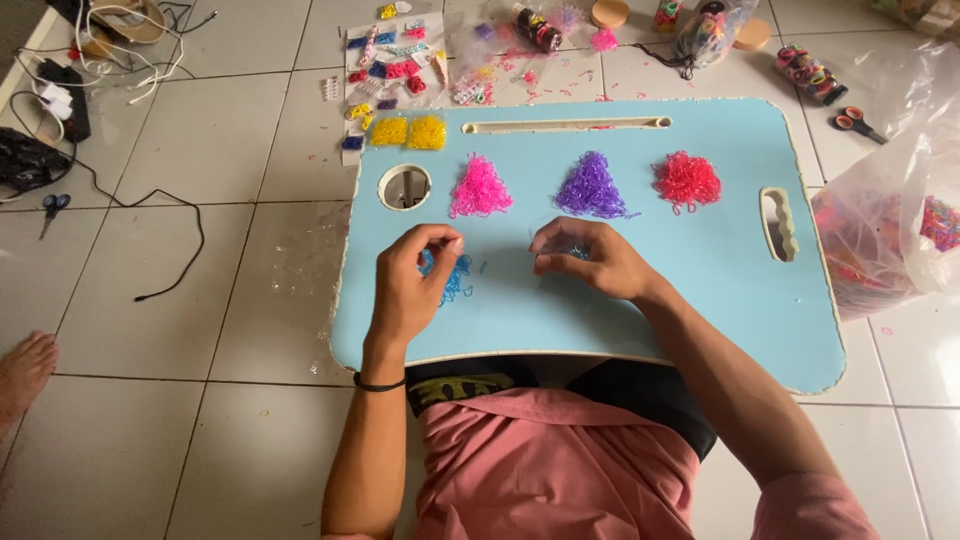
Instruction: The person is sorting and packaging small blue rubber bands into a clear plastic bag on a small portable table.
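Observation:
A light blue lap table lies across my knees. On it sit three heaps of small elastic bands: pink, purple and red. A small pile of blue bands lies under my left hand, whose fingertips are pinched together just above that pile. My right hand rests to the right, fingers curled and pinched over a few blue bands and a clear bit of plastic. Whether either hand grips a band is too small to tell.
Two yellow band packets lie at the table's far left corner, beside several small packets on a sheet. A clear bag of coloured bands stands right. Scissors, cables and a bare foot are on the tiled floor.

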